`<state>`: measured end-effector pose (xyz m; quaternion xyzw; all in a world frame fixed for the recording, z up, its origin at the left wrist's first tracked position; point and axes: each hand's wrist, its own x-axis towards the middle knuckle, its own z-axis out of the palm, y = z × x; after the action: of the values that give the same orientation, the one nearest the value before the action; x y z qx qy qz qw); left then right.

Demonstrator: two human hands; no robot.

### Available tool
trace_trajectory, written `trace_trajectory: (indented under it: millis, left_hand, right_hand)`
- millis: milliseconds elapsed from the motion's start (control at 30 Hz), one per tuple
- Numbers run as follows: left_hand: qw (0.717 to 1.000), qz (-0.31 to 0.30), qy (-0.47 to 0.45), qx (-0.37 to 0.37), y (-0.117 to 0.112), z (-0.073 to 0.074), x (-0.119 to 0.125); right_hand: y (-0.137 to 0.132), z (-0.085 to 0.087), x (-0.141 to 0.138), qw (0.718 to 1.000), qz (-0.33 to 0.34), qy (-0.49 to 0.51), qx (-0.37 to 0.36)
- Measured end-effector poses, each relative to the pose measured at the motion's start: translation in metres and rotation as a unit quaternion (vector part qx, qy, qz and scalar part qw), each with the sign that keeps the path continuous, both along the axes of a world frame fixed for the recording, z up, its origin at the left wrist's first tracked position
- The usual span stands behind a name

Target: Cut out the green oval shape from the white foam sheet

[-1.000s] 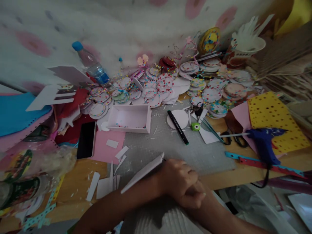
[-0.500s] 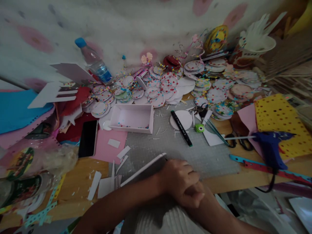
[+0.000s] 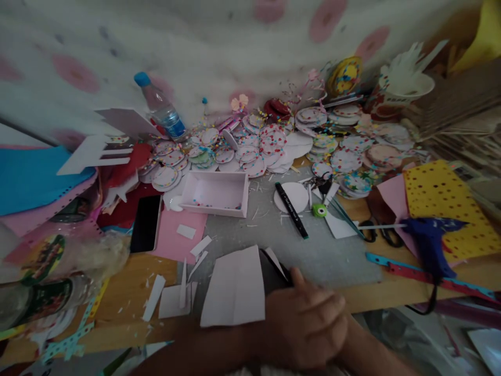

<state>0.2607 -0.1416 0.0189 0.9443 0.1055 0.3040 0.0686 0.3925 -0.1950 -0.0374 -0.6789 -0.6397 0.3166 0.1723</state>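
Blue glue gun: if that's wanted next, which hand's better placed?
Likely right: the right forearm lies nearer the glue gun, while the left forearm spans in from the far side. The hands overlap, obscuring what each holds.

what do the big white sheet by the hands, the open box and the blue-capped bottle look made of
White sheet: seems matt paper or thin card, with a faint fold line. Open box: probably smooth, matt card, judging by its thin flat walls; plastic is possible. Bottle: likely clear plastic, slightly shiny, its body see-through.
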Motion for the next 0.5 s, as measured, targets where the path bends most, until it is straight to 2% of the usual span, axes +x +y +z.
trace_trajectory:
  millis: [67, 167, 233, 267, 333, 400, 467, 500]
  left_hand:
    - [0.998, -0.003, -0.008, 0.067, -0.004, 0.024, -0.021]
    - [0.994, 0.058, 0.012, 0.090, -0.002, 0.057, -0.060]
    - [0.983, 0.134, 0.048, 0.113, 0.002, 0.070, -0.086]
    - [0.970, 0.207, 0.068, 0.105, 0.004, 0.073, -0.098]
    - [0.920, 0.371, 0.116, 0.042, 0.010, 0.072, -0.120]
    - [0.852, 0.495, 0.156, -0.064, 0.015, 0.062, -0.140]
    - [0.796, 0.551, 0.181, -0.173, 0.020, 0.046, -0.158]
    - [0.778, 0.560, 0.178, -0.222, 0.021, 0.037, -0.166]
  right_hand:
    - [0.007, 0.008, 0.009, 0.999, 0.030, -0.006, -0.036]
    - [0.017, 0.025, 0.020, 0.994, 0.070, 0.012, -0.083]
    - [0.022, 0.035, 0.024, 0.992, 0.080, 0.031, -0.096]
    - [0.024, 0.039, 0.025, 0.992, 0.081, 0.039, -0.093]
    - [0.026, 0.042, 0.025, 0.993, 0.077, 0.051, -0.072]
    - [0.025, 0.040, 0.023, 0.994, 0.070, 0.073, -0.049]
    - [0.023, 0.035, 0.020, 0.993, 0.064, 0.099, -0.031]
    - [0.022, 0.032, 0.019, 0.992, 0.060, 0.109, -0.023]
